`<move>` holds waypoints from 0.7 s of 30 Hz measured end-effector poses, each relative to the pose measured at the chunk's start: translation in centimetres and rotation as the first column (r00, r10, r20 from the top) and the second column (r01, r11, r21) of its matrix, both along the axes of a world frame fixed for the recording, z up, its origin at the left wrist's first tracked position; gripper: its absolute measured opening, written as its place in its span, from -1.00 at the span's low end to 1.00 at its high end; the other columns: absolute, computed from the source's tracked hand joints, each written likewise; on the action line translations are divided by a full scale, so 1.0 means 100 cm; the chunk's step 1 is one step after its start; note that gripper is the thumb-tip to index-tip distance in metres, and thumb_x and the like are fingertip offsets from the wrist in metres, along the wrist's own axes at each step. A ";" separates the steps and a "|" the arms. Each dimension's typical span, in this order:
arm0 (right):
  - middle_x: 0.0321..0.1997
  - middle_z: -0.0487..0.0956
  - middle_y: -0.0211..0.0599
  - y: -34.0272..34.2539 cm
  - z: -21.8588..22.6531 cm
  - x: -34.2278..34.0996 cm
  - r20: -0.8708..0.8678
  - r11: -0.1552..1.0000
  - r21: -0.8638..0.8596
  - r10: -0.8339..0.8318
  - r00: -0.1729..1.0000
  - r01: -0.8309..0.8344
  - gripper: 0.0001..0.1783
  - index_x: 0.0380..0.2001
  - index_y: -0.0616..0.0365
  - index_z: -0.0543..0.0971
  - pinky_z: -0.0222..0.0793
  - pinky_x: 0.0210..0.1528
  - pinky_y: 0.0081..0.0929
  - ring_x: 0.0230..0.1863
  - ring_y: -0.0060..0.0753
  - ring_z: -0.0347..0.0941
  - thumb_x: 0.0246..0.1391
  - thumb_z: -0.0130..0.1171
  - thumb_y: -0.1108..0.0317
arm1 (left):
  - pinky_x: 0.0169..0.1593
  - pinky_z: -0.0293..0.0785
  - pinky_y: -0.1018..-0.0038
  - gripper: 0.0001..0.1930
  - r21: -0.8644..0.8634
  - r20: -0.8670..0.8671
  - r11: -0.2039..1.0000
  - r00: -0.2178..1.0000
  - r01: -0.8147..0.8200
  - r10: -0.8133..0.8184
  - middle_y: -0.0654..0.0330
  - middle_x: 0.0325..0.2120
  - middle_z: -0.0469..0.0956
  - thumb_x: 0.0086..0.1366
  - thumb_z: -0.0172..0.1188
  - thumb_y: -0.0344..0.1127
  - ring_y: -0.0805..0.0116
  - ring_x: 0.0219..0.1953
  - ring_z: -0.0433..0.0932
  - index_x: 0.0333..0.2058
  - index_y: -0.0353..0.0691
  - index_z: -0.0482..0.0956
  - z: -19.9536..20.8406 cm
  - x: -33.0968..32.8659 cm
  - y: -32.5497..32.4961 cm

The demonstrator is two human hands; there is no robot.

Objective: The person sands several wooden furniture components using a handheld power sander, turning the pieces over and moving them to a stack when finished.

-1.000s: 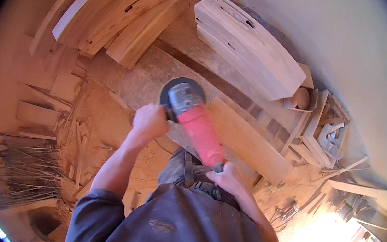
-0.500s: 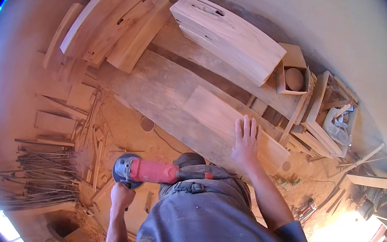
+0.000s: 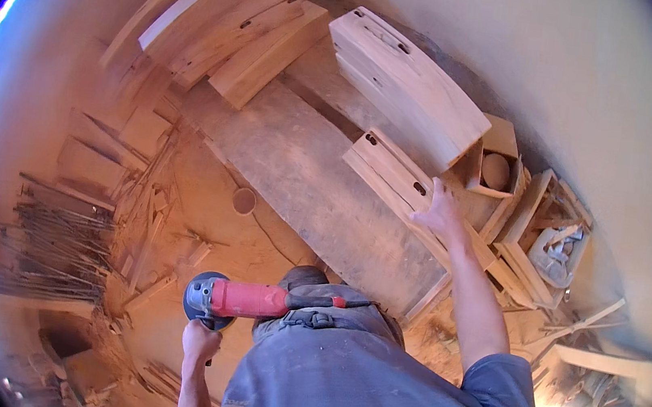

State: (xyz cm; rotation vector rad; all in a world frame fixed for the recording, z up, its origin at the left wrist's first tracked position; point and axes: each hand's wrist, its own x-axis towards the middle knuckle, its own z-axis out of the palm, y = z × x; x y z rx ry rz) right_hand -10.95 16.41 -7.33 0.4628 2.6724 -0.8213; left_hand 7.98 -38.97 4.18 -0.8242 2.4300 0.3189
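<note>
My left hand (image 3: 201, 341) is closed round the side handle of a red angle grinder (image 3: 251, 300). Its grey head and round disc stick out to the left, and its body lies across the front of my waist. Ahead of me, my right hand (image 3: 444, 218) grips a pale wooden board (image 3: 390, 165), thumb on the near side and fingers over the top. This board stands on its long edge on the workbench (image 3: 289, 170). Two dark slots show in its upper edge.
A stack of thick pale boards (image 3: 418, 85) lies at the bench's back, with more curved boards (image 3: 233, 29) at the left. A small open box (image 3: 475, 166) holds a round disc. Metal rods (image 3: 60, 244) and wood scraps cover the floor at left. A cord trails below the bench.
The board lay flat under my spread right hand; now it stands on edge, and that hand has closed on it. The grinder stays in my left hand. The whole view has shifted.
</note>
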 end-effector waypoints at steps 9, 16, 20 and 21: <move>0.24 0.24 0.20 -0.027 0.004 0.010 -0.134 0.938 0.324 0.175 0.975 -0.123 0.20 0.48 0.03 0.08 0.03 0.35 0.18 0.24 0.31 0.19 -0.32 0.41 0.34 | -0.15 0.59 0.01 -0.79 -0.048 -0.017 0.993 0.994 0.104 -0.105 -0.33 -0.49 0.62 -0.03 0.15 -0.41 -0.28 -0.33 0.66 -0.50 -0.48 0.64 0.003 -0.007 0.004; 0.25 0.22 0.21 -0.072 -0.002 0.061 -0.090 0.899 0.379 0.273 0.958 -0.221 0.19 0.47 -0.10 0.13 -0.01 0.37 0.25 0.26 0.32 0.17 -0.34 0.40 0.38 | -0.14 0.59 0.01 -0.78 -0.081 0.001 0.979 0.982 0.187 -0.188 -0.34 -0.48 0.61 -0.03 0.15 -0.40 -0.28 -0.33 0.66 -0.50 -0.50 0.63 0.006 -0.027 0.005; 0.31 0.21 0.28 -0.082 0.005 0.061 -0.124 0.946 0.284 0.198 0.972 -0.156 0.14 0.46 -0.05 0.15 -0.08 0.43 0.25 0.32 0.36 0.13 -0.31 0.35 0.43 | -0.15 0.58 0.00 -0.78 -0.093 -0.007 0.957 0.961 0.273 -0.275 -0.34 -0.47 0.61 -0.02 0.16 -0.40 -0.30 -0.32 0.65 -0.48 -0.49 0.62 0.004 -0.052 0.013; 0.34 0.21 0.30 -0.083 0.003 0.067 -0.137 0.954 0.265 0.184 0.973 -0.143 0.13 0.46 -0.03 0.15 -0.11 0.46 0.26 0.35 0.38 0.11 -0.30 0.34 0.45 | -0.15 0.58 -0.01 -0.78 -0.089 -0.003 0.952 0.956 0.293 -0.295 -0.33 -0.46 0.62 -0.02 0.16 -0.40 -0.30 -0.31 0.65 -0.47 -0.49 0.62 0.007 -0.058 0.019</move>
